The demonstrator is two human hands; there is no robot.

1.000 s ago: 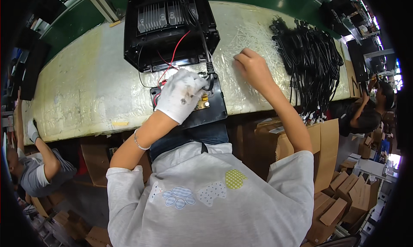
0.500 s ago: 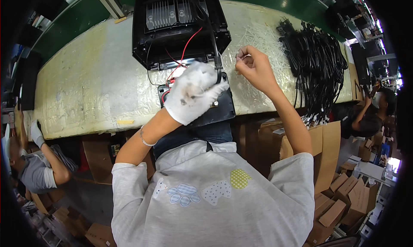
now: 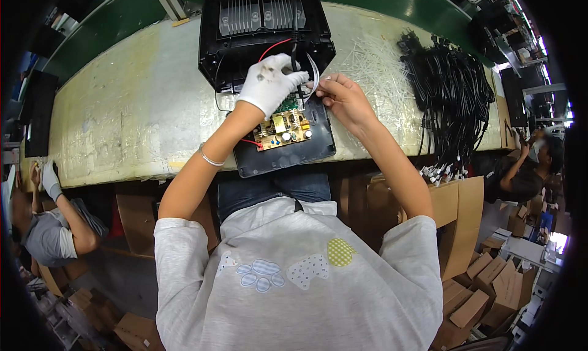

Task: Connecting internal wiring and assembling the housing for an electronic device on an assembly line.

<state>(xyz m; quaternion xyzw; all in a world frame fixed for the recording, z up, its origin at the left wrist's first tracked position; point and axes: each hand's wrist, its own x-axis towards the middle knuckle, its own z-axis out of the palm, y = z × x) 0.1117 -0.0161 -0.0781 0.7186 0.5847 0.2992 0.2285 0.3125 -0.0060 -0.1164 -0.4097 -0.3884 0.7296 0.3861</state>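
A black plastic housing (image 3: 218, 56) with metal heat-sink fins (image 3: 245, 19) stands open at the far middle of the table. In front of it lies a black panel (image 3: 269, 162) carrying a circuit board (image 3: 283, 129) with brown and green parts. My left hand (image 3: 269, 82), in a stained white glove, closes its fingertips round a black cable (image 3: 296, 48) that runs down from the housing. Bare, my right hand (image 3: 348, 103) pinches at a curved white strip (image 3: 316, 72) beside that cable; the fingers partly hide its end. Red wire (image 3: 274, 47) arches behind the glove.
Thin white cable ties (image 3: 370, 60) lie scattered right of the housing, beside a heap of black cables (image 3: 450, 94). Cardboard boxes (image 3: 462, 222) stand below the table's right edge. Other people work at the far left (image 3: 55, 222) and far right (image 3: 527, 167).
My left hand has moved away from me toward the housing, uncovering the circuit board. My right hand has come in left and down to the cable. The housing sits slightly further right.
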